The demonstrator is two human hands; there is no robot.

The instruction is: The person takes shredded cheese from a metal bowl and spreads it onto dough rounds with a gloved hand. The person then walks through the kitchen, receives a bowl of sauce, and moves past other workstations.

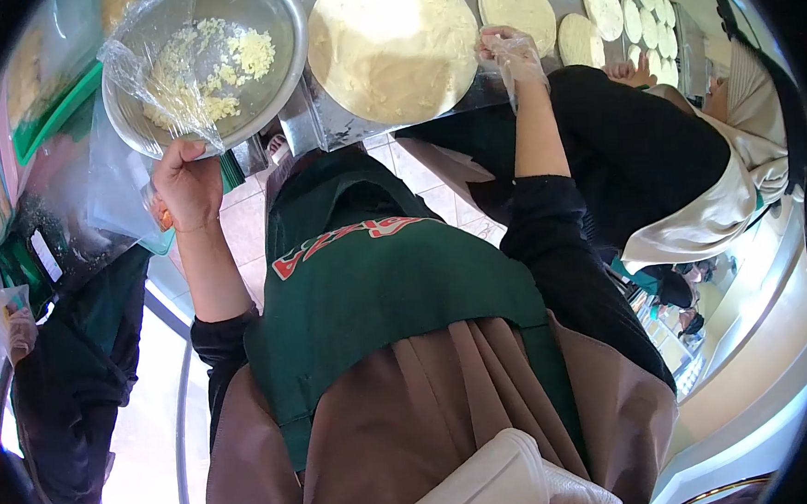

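My bare left hand grips the near rim of a metal bowl, its thumb at the edge. White-yellow crumbled bits, perhaps grated cheese, lie in the bowl, and crumpled plastic wrap drapes over its left side. A large flat dough round lies to the right of the bowl, with a few small bits along its near edge. Beside its right edge is my right hand, in a clear plastic glove. Its fingers are pinched together; whatever they hold is hidden.
More dough rounds cover the metal counter to the right. A co-worker in black leans over them close by my right arm. Another person's dark sleeve is at left, near bags and a green-edged container.
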